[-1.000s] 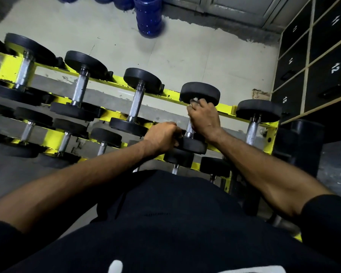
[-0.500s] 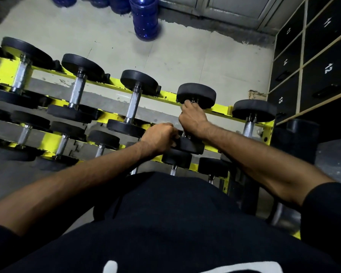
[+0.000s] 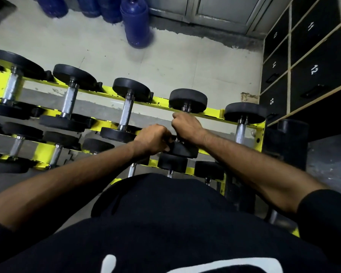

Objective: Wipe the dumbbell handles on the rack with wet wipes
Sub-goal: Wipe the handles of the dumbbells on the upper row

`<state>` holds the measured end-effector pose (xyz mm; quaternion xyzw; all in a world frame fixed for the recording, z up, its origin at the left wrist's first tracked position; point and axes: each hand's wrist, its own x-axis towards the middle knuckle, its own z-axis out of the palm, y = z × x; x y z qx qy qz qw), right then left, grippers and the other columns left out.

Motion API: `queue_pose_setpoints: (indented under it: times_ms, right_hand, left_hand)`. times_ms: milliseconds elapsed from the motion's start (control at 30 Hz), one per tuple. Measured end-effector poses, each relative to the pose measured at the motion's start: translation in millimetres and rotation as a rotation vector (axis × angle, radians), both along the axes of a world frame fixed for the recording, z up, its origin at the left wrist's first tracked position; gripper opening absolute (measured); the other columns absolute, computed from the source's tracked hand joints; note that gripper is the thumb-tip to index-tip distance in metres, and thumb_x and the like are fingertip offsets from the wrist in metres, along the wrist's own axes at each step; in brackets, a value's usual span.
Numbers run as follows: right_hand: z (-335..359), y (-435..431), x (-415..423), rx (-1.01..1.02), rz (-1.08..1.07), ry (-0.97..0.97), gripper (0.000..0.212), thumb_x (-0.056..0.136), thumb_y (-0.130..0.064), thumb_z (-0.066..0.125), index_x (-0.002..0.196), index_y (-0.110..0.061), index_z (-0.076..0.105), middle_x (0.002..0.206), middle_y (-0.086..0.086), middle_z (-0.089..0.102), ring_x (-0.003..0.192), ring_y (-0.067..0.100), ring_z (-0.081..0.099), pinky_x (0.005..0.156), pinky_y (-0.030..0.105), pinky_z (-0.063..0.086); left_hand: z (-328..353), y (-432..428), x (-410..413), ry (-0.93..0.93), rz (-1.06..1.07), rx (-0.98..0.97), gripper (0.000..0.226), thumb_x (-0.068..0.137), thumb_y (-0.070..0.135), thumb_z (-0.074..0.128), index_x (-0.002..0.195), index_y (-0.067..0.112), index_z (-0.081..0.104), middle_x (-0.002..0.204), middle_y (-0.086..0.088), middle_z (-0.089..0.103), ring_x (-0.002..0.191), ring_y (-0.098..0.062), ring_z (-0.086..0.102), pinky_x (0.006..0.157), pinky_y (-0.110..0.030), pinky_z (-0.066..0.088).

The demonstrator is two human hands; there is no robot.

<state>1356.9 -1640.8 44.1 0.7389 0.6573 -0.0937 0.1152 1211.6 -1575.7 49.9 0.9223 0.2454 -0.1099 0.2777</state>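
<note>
Head view: left hand (image 3: 154, 138) curled on the near end of the fourth top-row dumbbell (image 3: 187, 99), steadying it by the look. Right hand (image 3: 186, 126) wrapped round that dumbbell's handle, just under the far plate. Wipe not visible, likely under the palm. Yellow rack (image 3: 159, 101) carries more rows below. Judging mid-task: can't tell which handles are done; end dumbbell (image 3: 244, 112) has no hand on it. Blue jugs (image 3: 136, 22) beyond.
</note>
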Motion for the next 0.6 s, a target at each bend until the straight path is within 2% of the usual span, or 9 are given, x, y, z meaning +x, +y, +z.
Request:
queue_pose_setpoints:
  times_ms: [100,167,267,367,500,533,600]
  right_hand:
    - [-1,-4,7,0.098,-0.259,-0.012,0.024,0.082,0.005,0.064,0.105,0.01,0.066,0.113,0.018,0.054,0.104,0.036,0.052,0.069,0.038,0.038]
    - [-8,-9,6,0.077,-0.167,-0.038,0.022,0.084,-0.002,0.065,0.105,0.007,0.068,0.112,0.016,0.054,0.105,0.034,0.052,0.07,0.038,0.042]
    - [-12,-14,5,-0.011,0.036,0.037,0.02,0.091,-0.015,0.063,0.107,-0.004,0.07,0.108,0.01,0.057,0.106,0.03,0.055,0.071,0.036,0.044]
    - [-13,-13,15,0.092,-0.065,0.041,0.016,0.088,-0.01,0.064,0.1,-0.004,0.072,0.106,0.013,0.06,0.103,0.033,0.055,0.068,0.035,0.038]
    - [-18,-12,18,0.181,-0.145,-0.121,0.015,0.076,-0.014,0.075,0.09,-0.013,0.077,0.096,0.007,0.061,0.096,0.031,0.052,0.064,0.034,0.028]
    - [-22,-14,16,0.185,-0.153,-0.08,0.015,0.077,-0.015,0.075,0.092,-0.015,0.078,0.095,0.006,0.062,0.095,0.031,0.054,0.066,0.034,0.031]
    - [-28,-20,15,0.216,-0.264,0.144,0.013,0.082,-0.017,0.073,0.095,-0.015,0.078,0.094,0.005,0.065,0.092,0.029,0.059,0.069,0.033,0.044]
  left_hand:
    - [0,1,0,-0.003,-0.01,-0.003,0.024,0.078,0.022,0.084,0.1,0.023,0.075,0.099,0.005,0.073,0.091,-0.015,0.067,0.079,-0.034,0.056]
    - [-1,0,-1,-0.013,-0.012,-0.002,0.024,0.078,0.021,0.083,0.1,0.023,0.075,0.099,0.004,0.073,0.091,-0.016,0.068,0.081,-0.036,0.057]
    - [-1,0,-1,-0.009,-0.022,0.008,0.027,0.079,0.022,0.083,0.105,0.021,0.075,0.101,0.003,0.073,0.091,-0.015,0.066,0.081,-0.035,0.057]
    - [-1,1,-2,-0.011,-0.025,0.01,0.025,0.079,0.022,0.083,0.103,0.023,0.075,0.101,0.003,0.073,0.093,-0.015,0.066,0.083,-0.036,0.057]
    - [-2,-1,-3,-0.024,-0.023,0.011,0.024,0.081,0.02,0.082,0.104,0.022,0.075,0.1,0.004,0.074,0.092,-0.013,0.068,0.083,-0.036,0.058]
    - [-2,-1,-4,-0.028,-0.022,0.012,0.024,0.082,0.019,0.082,0.105,0.022,0.075,0.1,0.004,0.074,0.092,-0.013,0.068,0.083,-0.036,0.058]
    - [-4,-1,-5,-0.037,-0.026,0.011,0.024,0.082,0.018,0.081,0.106,0.022,0.075,0.101,0.004,0.075,0.091,-0.012,0.069,0.082,-0.037,0.059]
